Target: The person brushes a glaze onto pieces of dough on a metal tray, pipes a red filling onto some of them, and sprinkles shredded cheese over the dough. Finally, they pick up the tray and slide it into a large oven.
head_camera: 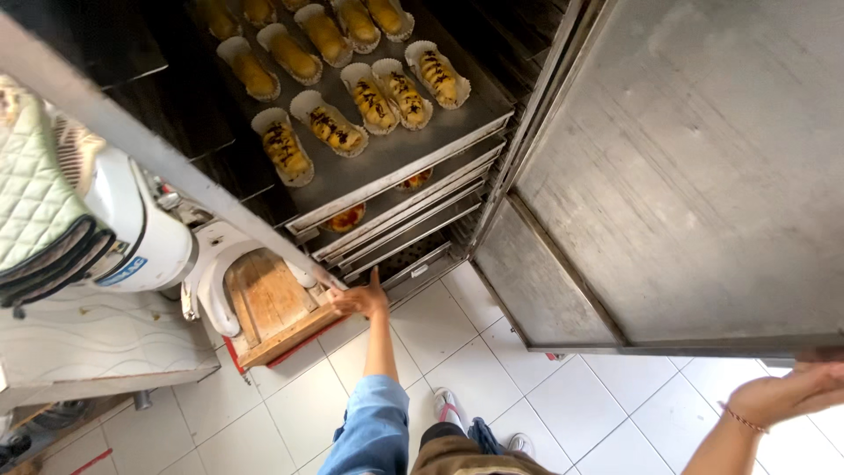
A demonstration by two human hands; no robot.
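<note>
Overhead, both hands (359,301) (787,391) under trays (686,176).

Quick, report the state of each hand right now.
Left hand: gripping the lower corner of the left metal door.
Right hand: pressed against the bottom edge of the right metal door; whether the fingers close on it cannot be told.

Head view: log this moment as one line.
left hand: on rack door edge | right hand: under open door edge | rack: tray of pastries
</note>
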